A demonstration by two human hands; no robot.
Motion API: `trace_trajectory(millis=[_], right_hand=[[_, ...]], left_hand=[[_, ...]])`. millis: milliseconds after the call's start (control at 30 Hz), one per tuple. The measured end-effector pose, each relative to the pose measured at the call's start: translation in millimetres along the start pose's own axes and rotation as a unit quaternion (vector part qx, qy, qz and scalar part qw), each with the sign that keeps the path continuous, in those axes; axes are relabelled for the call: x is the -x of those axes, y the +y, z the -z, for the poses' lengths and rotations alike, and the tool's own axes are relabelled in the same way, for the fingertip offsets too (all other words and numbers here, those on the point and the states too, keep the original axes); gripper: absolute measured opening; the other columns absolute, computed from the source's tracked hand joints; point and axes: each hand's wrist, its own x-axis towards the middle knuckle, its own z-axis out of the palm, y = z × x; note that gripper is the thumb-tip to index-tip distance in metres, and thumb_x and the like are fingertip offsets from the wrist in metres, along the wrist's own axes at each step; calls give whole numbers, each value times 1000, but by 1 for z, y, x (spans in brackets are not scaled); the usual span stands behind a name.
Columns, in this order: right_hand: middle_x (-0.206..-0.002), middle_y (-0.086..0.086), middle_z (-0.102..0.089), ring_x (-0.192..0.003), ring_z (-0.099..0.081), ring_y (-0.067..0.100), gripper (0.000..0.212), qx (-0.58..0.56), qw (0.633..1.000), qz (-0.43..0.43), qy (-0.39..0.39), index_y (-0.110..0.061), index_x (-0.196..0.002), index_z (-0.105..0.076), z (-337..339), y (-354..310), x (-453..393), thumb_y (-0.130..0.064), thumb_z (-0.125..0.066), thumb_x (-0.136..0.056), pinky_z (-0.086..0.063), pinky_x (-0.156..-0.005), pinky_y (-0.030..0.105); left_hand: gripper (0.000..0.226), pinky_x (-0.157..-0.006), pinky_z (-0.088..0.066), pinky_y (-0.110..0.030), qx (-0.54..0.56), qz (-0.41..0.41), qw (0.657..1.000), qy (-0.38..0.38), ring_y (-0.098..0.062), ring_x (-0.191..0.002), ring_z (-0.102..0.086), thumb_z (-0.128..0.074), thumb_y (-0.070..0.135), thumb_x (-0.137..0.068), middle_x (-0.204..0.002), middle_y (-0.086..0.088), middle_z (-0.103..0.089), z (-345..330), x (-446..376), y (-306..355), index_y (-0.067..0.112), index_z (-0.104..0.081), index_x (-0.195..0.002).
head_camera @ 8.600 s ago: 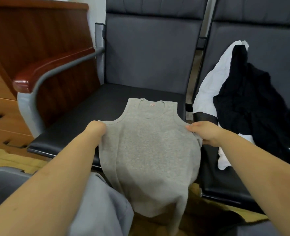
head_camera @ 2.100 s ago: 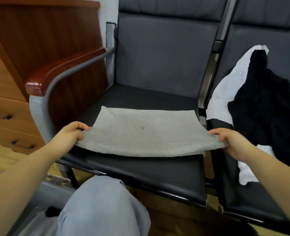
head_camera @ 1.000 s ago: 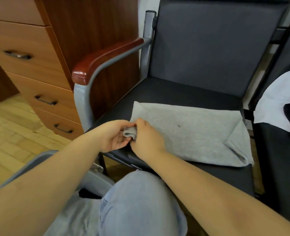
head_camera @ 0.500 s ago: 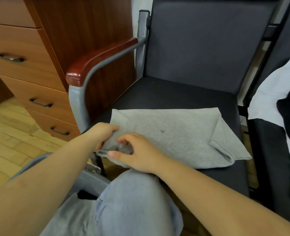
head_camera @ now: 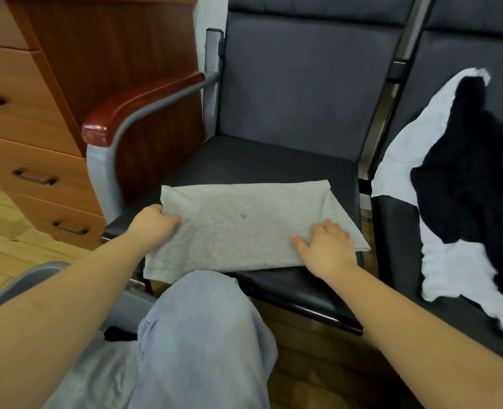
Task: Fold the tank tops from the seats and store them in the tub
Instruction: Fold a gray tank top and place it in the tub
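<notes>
A grey tank top (head_camera: 238, 225) lies folded into a wide rectangle on the dark left seat (head_camera: 262, 160), its front edge hanging slightly over the seat's front. My left hand (head_camera: 155, 221) grips its left edge with fingers curled on the cloth. My right hand (head_camera: 324, 246) rests flat on its right part, fingers spread. On the right seat (head_camera: 398, 261) a black tank top (head_camera: 474, 184) lies on a white one (head_camera: 451, 261), both crumpled. The grey tub (head_camera: 34, 276) shows only as a rim at lower left, behind my arm.
A wooden armrest on a grey metal frame (head_camera: 138, 104) stands left of the seat. Beyond it is a wooden drawer cabinet (head_camera: 37, 128). My knee in light jeans (head_camera: 203, 329) is just before the seat's front edge. The floor is wooden.
Both hands were together at the grey top's left corner. Now the right hand has moved to the right part and lies flat, and the left edge is smoothed out.
</notes>
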Motion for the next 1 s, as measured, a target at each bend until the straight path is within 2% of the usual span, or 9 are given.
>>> trace_trajectory(millis=[67, 167, 300, 433, 533, 600, 667, 800, 1000], right_hand=[[-160, 17, -5, -147, -2, 34, 79, 13, 999, -48, -2, -5, -151, -18, 3, 2, 6, -61, -27, -96, -3, -117, 49], [-161, 14, 5, -148, 6, 31, 75, 13, 999, 28, 24, -8, -153, -10, 5, -14, 16, -53, -32, -98, 2, -119, 45], [-160, 8, -16, -147, -14, 24, 65, -53, 984, 169, -25, -13, -152, -25, 7, -57, 25, -48, -39, -99, -11, -118, 36], [-155, 1, -31, -140, -33, 21, 59, -203, 949, 207, -123, -23, -148, -36, 11, -103, 29, -47, -50, -96, -26, -112, 34], [-156, 5, -29, -140, -31, 24, 65, -213, 959, 149, -114, -19, -150, -31, 4, -105, 11, -52, -44, -96, -26, -114, 38], [-151, 10, -34, -136, -34, 28, 67, -138, 984, 87, -65, -13, -146, -35, -4, -81, -4, -57, -37, -96, -28, -113, 42], [-147, 12, -36, -135, -33, 29, 66, -74, 997, 34, -16, -11, -142, -39, -10, -48, -11, -58, -32, -96, -28, -111, 43], [-149, 16, -33, -137, -31, 33, 72, -46, 997, -63, 12, -9, -143, -36, -11, -4, -11, -61, -30, -94, -25, -112, 44], [-155, 20, -20, -141, -21, 38, 81, -13, 981, -192, -16, -4, -148, -27, 7, 9, -9, -62, -34, -91, -18, -116, 46]], left_hand=[[23, -63, -39, -34, -5, 3, 1000, 3, -26, -75, -53, -55, 21, -92, -88, -16, -58, 1, 5, 0, -1, -58, -101], [21, -67, -42, -35, -4, 21, 1000, 1, -28, -79, -56, -55, 22, -92, -94, -18, -60, 3, 12, 0, 1, -59, -98], [20, -70, -41, -35, 20, 57, 998, -18, -21, -74, -51, -57, 22, -93, -90, -13, -55, 5, 25, -3, 3, -57, -99], [32, -89, -49, -44, 74, 103, 991, -27, -37, -101, -59, -60, 26, -93, -108, -18, -61, 11, 29, -7, 1, -58, -111], [35, -100, -44, -46, 62, 98, 993, -23, -38, -112, -56, -54, 24, -97, -121, -21, -59, 11, 29, -8, -1, -57, -121], [35, -99, -43, -43, 41, 77, 996, -11, -40, -115, -54, -52, 19, -98, -123, -25, -58, 7, 27, -11, -6, -57, -122], [33, -97, -41, -42, 26, 74, 997, -15, -38, -107, -54, -48, 18, -100, -113, -23, -59, 4, 28, -15, -6, -57, -121], [16, -93, -43, -42, 38, 64, 997, 10, -34, -91, -49, -49, 14, -98, -70, -4, -45, -2, 26, -15, 0, -56, -101], [12, -93, -44, -43, 59, 47, 997, 13, -27, -87, -44, -48, 12, -97, -66, -2, -41, -4, 32, -9, 2, -48, -92]])
